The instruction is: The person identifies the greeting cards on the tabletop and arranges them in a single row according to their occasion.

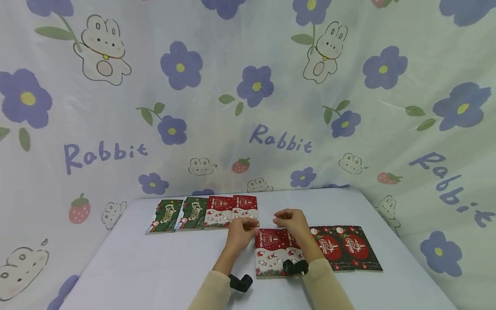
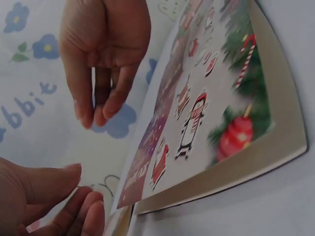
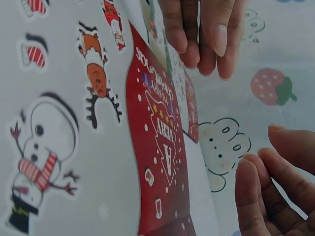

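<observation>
The left hand point(image 1: 241, 232) hovers over the counter point(image 1: 155, 267) just beyond the far left corner of a red-and-white Christmas card point(image 1: 273, 252). Its fingers are loosely bent with thumb and fingertips drawn near each other, a narrow grip that holds nothing in the wrist views. The right hand point(image 1: 291, 221) hangs over the card's far edge, its fingers point(image 2: 106, 101) pointing down, also gently curled with nothing between them. The two hands face each other, a small gap between them.

The card lies flat on the counter near the person, directly under and just in front of both hands. Its far part is a red band with white lettering and a tree; the near part is white, printed with a snowman point(image 3: 37, 157), a reindeer point(image 3: 96, 73), stockings and a green border with candy canes and a red bauble point(image 2: 236, 137). Its long axis runs away from the person, top edge toward the cloth backdrop; the corner nearest the left wrist camera seems slightly lifted.

Just to its right lie two dark cards with red ovals point(image 1: 346, 247), side by side. Farther back on the left sits a row of four: two green cards point(image 1: 178, 214) and two red-and-white cards point(image 1: 231, 210). A rabbit-and-flower cloth point(image 1: 248, 107) hangs behind.
</observation>
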